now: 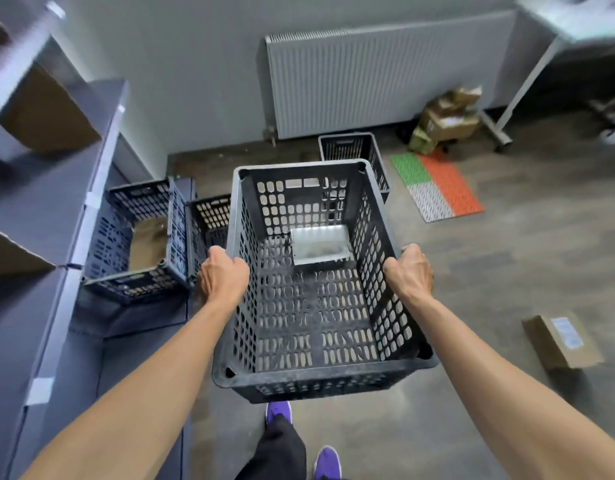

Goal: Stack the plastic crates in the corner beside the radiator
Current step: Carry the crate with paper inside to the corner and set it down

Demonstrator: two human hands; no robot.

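The crate (301,377), black plastic with slotted walls, is held clear of the floor in mid-frame, upright and open side up, its long axis running from 6 to 12 o'clock. The left hand (223,276) grasps the rim of the long wall at 9 o'clock. The right hand (408,271) grasps the opposite rim at 3 o'clock. Both hands are clenched over the top edge, with the knuckles outside the walls and the crate hanging between them. The fingertips are hidden below the rim. A pale flat rectangle (320,244) shows at the crate's floor near the far end.

At 12 o'clock, just past the far rim, a second crate (347,147) stands on the floor below the radiator (385,81). At 9 to 10 o'clock a tilted crate (176,230) leans beside the grey shelving (53,209), and another crate (212,212) sits between it and the carried one. A striped mat (437,185) lies at 2 o'clock, with a heap of boxes (444,119) beyond it. A cardboard box (560,342) lies at 4 o'clock. Purple shoes (327,462) show at 6 o'clock.
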